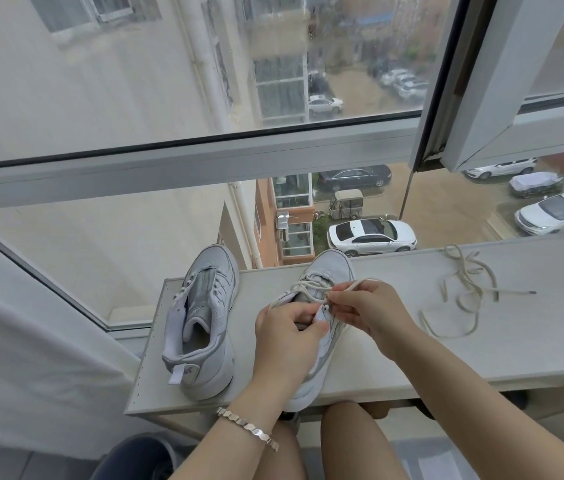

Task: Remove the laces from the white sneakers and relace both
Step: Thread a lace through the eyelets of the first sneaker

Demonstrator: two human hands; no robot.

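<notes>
Seen from the head camera, your left hand (291, 332) grips the laced sneaker (331, 266) by its eyelet edge. Your right hand (369, 308) has its fingers (337, 301) pinched together on the lace (308, 289) near the top eyelets. The bare sneaker (204, 306) stands to the left on the bench (429, 348), and the loose lace (464, 292) lies well off to the right. A sharp tug could jam the lace at a crossing. It could also drag the held shoe, whose heel overhangs the near edge, off toward your lap, so brace it firmly with your left hand.
</notes>
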